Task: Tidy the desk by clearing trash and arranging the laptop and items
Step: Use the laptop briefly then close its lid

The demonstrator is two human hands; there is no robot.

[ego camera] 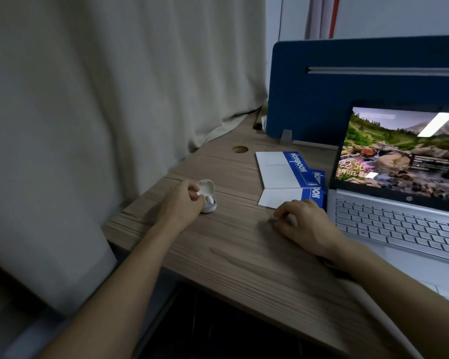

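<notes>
A small white earbud case (208, 194) with its lid flipped up sits on the wooden desk (233, 257), near the left edge. My left hand (182, 200) is closed around its left side, fingers on the lid and base. My right hand (301, 220) rests on the desk with curled fingers, just left of the open silver laptop (399, 224); whether something lies under it is hidden. The laptop screen shows a lock screen with a landscape. A stack of blue and white notebooks (288, 174) lies behind my right hand, beside the laptop.
A blue felt divider panel (347, 86) stands at the back of the desk behind the laptop. A round cable hole (240, 149) is in the desktop near the beige curtain (101, 112), which hangs along the left edge. Dark floor lies below the front edge.
</notes>
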